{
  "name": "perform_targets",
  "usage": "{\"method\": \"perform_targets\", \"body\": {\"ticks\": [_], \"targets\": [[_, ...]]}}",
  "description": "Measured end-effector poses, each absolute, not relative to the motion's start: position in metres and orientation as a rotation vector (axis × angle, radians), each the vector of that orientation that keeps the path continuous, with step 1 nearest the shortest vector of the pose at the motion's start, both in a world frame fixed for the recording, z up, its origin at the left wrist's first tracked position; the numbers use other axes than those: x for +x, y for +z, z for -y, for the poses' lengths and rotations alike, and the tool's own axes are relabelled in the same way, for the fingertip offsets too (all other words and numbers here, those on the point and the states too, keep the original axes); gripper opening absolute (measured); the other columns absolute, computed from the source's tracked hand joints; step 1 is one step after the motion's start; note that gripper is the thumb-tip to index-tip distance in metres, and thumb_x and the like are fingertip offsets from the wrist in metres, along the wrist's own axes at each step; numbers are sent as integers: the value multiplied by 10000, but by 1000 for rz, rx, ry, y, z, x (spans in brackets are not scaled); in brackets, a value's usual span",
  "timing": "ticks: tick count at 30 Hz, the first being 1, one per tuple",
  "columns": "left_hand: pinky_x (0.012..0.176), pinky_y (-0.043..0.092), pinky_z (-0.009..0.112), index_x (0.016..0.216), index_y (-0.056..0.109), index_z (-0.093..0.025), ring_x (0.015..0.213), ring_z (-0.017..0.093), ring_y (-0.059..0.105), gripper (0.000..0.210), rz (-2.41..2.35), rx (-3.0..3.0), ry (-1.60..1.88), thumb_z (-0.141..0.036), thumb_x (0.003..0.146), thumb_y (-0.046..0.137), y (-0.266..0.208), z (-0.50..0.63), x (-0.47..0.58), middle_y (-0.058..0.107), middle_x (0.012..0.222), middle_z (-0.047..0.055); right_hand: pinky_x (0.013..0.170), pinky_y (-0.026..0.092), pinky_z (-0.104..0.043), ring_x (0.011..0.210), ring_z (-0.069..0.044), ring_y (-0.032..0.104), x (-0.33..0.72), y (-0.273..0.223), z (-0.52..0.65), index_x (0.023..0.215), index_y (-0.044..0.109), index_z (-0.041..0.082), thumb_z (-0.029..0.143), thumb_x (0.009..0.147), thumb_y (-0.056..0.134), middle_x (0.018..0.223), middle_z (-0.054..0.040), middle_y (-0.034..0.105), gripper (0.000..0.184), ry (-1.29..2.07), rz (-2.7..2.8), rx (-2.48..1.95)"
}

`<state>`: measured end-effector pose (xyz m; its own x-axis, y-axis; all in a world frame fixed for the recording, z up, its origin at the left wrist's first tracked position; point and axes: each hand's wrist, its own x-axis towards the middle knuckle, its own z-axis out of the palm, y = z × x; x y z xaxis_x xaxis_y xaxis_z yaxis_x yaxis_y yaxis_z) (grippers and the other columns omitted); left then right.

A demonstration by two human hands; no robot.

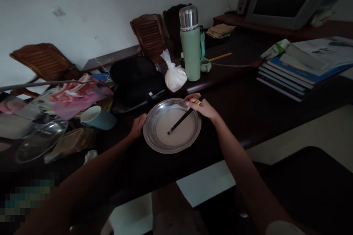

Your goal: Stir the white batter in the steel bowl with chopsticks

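Note:
A round, shallow metal basin (149,137) stands on the dark table, with a milky whitish mixture (176,136) spread over its bottom. My left hand (138,125) grips its left rim, thumb along the edge. At the upper right rim, my right hand (203,108) is closed around black chopsticks (180,119) with gold bands. They slant down to the left, their silvery tips in the mixture. Just behind the basin sits a knotted clear plastic bag (175,78) of white powder. Beside the bag a green thermos (191,53) with a steel cap stands upright.
Left of the basin are a blue mug (102,118) lying on its side, a black bag (138,80), a clear lid (42,141) and pink wrapping (73,97). A stack of books (298,69) lies at right. Wooden chairs (150,35) and a television (286,0) stand farther back.

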<state>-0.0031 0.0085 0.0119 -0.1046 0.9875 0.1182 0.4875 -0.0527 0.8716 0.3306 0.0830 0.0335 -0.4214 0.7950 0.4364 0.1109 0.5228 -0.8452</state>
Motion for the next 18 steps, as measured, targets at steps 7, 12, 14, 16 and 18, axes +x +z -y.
{"method": "perform_targets", "body": {"ticks": [7, 12, 14, 16, 18], "targets": [[542, 338, 274, 597, 418, -217, 589, 134, 372, 568, -1616, 1602, 1085, -729, 825, 507, 15, -8, -2, 397, 590, -30, 1045, 402, -445, 1087, -261, 590, 341, 31, -91, 650, 699, 253, 543, 895, 610, 929, -54, 719, 389, 843, 1661, -886], [532, 339, 269, 596, 426, -214, 592, 134, 371, 558, -1619, 1603, 1088, -718, 818, 519, 16, -8, -1, 409, 589, -28, 1037, 423, -416, 1115, -242, 578, 336, 35, -84, 686, 729, 250, 517, 910, 603, 1034, -41, 723, 370, 950, 1830, -768], [519, 334, 265, 593, 416, -216, 586, 131, 365, 549, -1620, 1597, 1093, -702, 823, 525, 15, -8, -1, 400, 588, -29, 1033, 428, -407, 1116, -235, 570, 331, 32, -84, 708, 743, 265, 536, 892, 624, 1033, -33, 719, 348, 935, 1861, -766], [515, 337, 262, 595, 414, -216, 586, 131, 371, 546, -1619, 1596, 1093, -698, 828, 523, 15, -8, -2, 400, 589, -30, 1023, 431, -410, 1090, -235, 577, 330, 30, -87, 704, 740, 269, 565, 878, 629, 1000, -33, 719, 361, 894, 1801, -813], [521, 345, 261, 601, 418, -215, 592, 132, 384, 551, -1627, 1594, 1089, -708, 827, 518, 14, -8, -2, 407, 591, -32, 1016, 428, -422, 1058, -243, 592, 335, 28, -91, 673, 723, 257, 580, 874, 624, 949, -43, 721, 392, 855, 1704, -864]]}}
